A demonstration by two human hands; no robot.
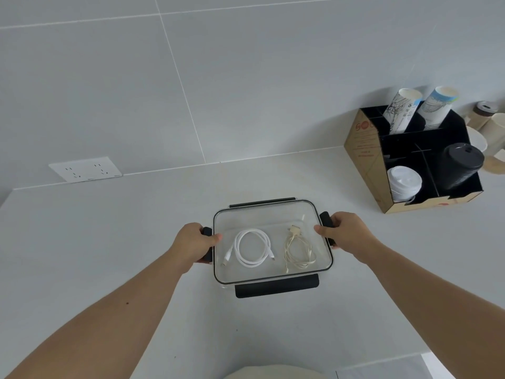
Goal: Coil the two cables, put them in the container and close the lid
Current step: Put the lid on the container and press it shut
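Note:
A clear rectangular container (273,212) stands on the white counter with its transparent lid on top, edged by black latch flaps. Through the lid I see a coiled white cable (252,247) on the left and a coiled cream cable (299,251) with a wide connector on the right. My left hand (192,242) grips the black flap on the left side, thumb resting on the lid. On the right side flap sits my right hand (345,232), its thumb also on the lid. The front flap (277,286) sticks out flat.
A cardboard cup carrier (366,157) with paper cups and lidded cups stands at the back right, with more cups beside it at the right edge. A wall socket (86,169) sits low on the tiled wall at the left. The counter's front edge runs near the bottom right.

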